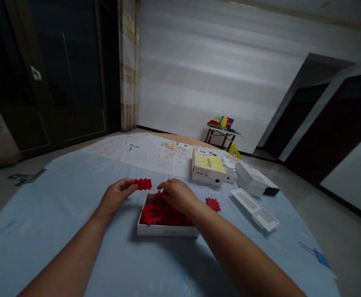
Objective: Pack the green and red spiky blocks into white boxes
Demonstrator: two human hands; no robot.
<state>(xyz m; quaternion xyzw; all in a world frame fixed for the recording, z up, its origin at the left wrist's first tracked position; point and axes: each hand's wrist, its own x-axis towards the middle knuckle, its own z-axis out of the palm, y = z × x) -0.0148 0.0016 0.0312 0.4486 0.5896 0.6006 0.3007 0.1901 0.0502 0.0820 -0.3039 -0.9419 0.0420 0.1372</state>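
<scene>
In my left hand (pixel 116 197), thumb and fingers pinch a red interlocking block (pixel 143 184) with a toothed edge, held to the left of the box's far edge. A shallow white box (pixel 168 231) full of red toothed blocks (pixel 152 213) stands in front of me. My right hand (pixel 178 194) is over its far side, fingers curled down onto a red block (pixel 159 195) there; the thumb is hidden. One more red block (pixel 213 204) lies on the tablecloth, right of the box.
The table wears a pale blue cloth (pixel 118 255). Behind the box stand a yellow-and-white carton (pixel 208 167) and white boxes (pixel 251 179). A white plastic tray (pixel 254 209) lies on the right, with a blue-tagged item (pixel 322 258) near the right edge and a clip (pixel 28 178) at the left edge.
</scene>
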